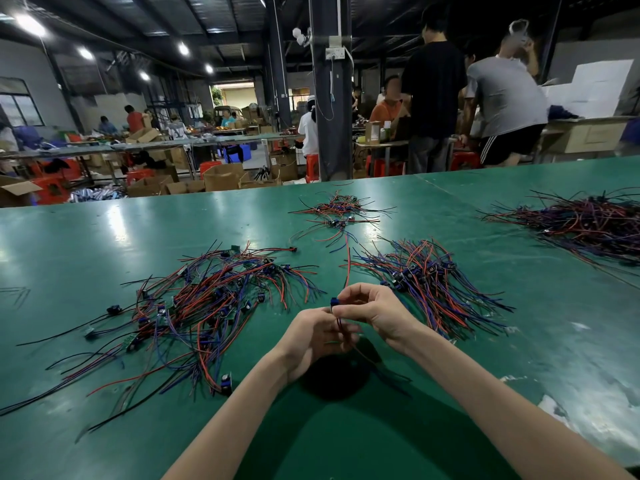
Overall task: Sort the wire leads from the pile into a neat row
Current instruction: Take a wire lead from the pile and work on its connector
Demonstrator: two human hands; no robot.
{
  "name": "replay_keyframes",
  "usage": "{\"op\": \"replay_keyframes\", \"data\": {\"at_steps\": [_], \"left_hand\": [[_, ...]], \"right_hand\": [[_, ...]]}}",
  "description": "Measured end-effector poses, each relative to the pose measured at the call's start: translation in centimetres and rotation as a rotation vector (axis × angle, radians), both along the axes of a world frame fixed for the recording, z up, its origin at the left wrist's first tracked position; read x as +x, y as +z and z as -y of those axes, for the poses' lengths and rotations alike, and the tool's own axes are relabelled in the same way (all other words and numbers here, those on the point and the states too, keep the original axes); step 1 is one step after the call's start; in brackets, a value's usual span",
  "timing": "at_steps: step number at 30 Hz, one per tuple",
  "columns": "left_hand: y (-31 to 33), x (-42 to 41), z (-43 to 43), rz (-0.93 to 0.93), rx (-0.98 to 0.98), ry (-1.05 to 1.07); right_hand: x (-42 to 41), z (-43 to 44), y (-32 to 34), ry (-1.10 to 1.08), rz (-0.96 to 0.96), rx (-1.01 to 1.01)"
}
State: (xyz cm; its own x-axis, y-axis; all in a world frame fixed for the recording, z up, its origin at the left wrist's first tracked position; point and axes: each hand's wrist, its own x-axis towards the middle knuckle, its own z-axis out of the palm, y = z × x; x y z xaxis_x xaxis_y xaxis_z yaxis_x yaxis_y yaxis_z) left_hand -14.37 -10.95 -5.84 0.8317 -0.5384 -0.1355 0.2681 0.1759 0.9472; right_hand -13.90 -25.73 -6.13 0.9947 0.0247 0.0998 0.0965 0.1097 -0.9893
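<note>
Hall: wide workshop beyond the far edge of the table, ceiling lamps lit, dark pillar [329,98] in the middle, people standing and sitting at other benches, cardboard boxes [221,176] and red stools [464,160] on the floor.
Table [104,237]: green mat top, glossy under lamp glare, pale worn patches toward the right edge.
Tangled pile [207,306]: on the near-left part of the table, just left of the hands; red, blue and black wire leads crossing every way, small blue parts and green boards among them, stray black wires trailing toward the left edge.
Sorted row [429,282]: just right of the right hand; leads lying side by side, dark parts lined up across the middle, wire ends fanned toward the far edge and toward the near-right.
Small heap [337,209]: near the middle of the far edge, well beyond the hands.
Large heap [585,223]: at the far-right corner, well apart from the rest.
Held lead [334,302]: between both hands, over the middle of the table near its near edge; blue part on top, thin wires running down from it.
Left hand [311,337]: fingers curled, pinching the wires below the blue part.
Right hand [374,311]: thumb and forefinger closed on the blue part, other fingers curled alongside.
</note>
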Motion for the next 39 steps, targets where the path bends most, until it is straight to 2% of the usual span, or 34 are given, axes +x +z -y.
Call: {"op": "replay_keyframes", "data": {"at_steps": [3, 8, 16, 23, 27, 39], "left_hand": [[-0.11, 0.10, 0.00, 0.004, 0.011, 0.055], [-0.17, 0.18, 0.05, -0.029, -0.038, 0.083], [0.08, -0.06, -0.01, 0.007, -0.042, 0.045], [0.14, -0.08, 0.01, -0.036, 0.020, -0.048], [0.16, -0.06, 0.18, -0.063, 0.041, -0.030], [-0.46, 0.00, 0.04, 0.084, 0.152, 0.002]], "right_hand": [[0.03, 0.12, 0.01, 0.003, -0.008, 0.004], [0.05, 0.06, 0.36, -0.031, -0.121, 0.168], [-0.08, 0.31, 0.52, -0.024, -0.265, 0.050], [-0.01, 0.33, 0.47, -0.024, -0.214, 0.082], [-0.24, 0.31, 0.36, -0.007, -0.203, 0.050], [-0.14, 0.50, 0.03, -0.033, -0.206, -0.037]]}}
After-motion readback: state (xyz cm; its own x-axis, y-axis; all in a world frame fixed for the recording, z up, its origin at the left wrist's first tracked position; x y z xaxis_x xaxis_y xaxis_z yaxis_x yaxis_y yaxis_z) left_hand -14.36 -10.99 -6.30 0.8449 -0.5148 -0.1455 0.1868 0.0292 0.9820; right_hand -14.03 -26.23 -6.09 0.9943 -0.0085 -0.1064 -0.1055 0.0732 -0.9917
